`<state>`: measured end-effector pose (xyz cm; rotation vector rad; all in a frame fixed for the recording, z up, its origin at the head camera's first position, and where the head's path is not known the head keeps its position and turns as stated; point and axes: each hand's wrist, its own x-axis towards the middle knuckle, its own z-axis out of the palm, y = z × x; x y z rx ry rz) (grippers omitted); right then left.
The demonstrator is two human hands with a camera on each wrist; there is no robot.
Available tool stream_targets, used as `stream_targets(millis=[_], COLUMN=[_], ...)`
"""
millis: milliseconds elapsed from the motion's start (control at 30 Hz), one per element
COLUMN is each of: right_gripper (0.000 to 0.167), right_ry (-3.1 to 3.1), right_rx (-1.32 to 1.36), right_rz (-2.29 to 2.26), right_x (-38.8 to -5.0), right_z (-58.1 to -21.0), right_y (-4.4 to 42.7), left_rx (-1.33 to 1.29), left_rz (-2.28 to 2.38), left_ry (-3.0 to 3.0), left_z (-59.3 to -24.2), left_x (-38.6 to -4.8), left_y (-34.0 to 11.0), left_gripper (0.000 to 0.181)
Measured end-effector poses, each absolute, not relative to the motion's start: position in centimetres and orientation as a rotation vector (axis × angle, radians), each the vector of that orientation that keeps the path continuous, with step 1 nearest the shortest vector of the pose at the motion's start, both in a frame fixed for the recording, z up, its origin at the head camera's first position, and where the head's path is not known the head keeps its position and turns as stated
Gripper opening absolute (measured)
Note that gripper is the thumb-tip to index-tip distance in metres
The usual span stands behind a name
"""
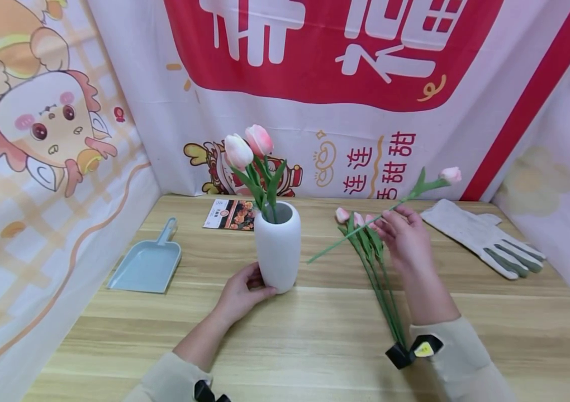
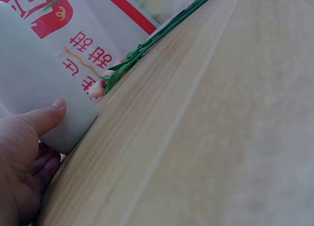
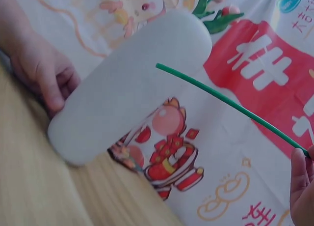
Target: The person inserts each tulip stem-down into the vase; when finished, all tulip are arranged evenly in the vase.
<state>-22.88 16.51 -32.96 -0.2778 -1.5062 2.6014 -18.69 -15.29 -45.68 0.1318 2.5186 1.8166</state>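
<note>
A white vase (image 1: 279, 251) stands on the wooden table with two pink-and-white artificial tulips (image 1: 250, 146) in it. Low on the vase's left side, my left hand (image 1: 245, 293) grips it, thumb in front and fingers behind. My right hand (image 1: 408, 237) pinches a single tulip (image 1: 450, 175) by its green stem. Its flower points up and right, while the bare stem end slants down toward the vase, apart from it in the head view. Beneath that hand lie several more tulips (image 1: 373, 262) with long stems. In the right wrist view the green stem (image 3: 230, 105) crosses in front of the vase.
A light blue dustpan (image 1: 149, 262) lies on the left of the table (image 1: 315, 346). Behind the vase is a printed card (image 1: 232, 214). White and grey gloves (image 1: 483, 237) rest at the right. A printed cloth (image 1: 285, 117) hangs along the table's back edge.
</note>
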Motion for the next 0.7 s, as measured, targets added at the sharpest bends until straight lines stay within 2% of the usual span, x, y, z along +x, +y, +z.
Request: stream_targets(millis=[367, 700], right_gripper=[0.021, 0.020], right_ry=[-1.319, -1.374], right_rx=[-0.205, -0.101], right_rz=[2.657, 2.607], right_x=[-23.1, -23.2], right_z=[-28.4, -27.2], right_y=[14.4, 11.8], left_rx=[0.134, 0.149], left_rz=[1.795, 1.814], left_ry=[2.521, 2.521], left_z=[-45.9, -45.8], left_x=[-18.8, -18.8], left_y=[-15.5, -15.4], left_gripper=[0.065, 0.063])
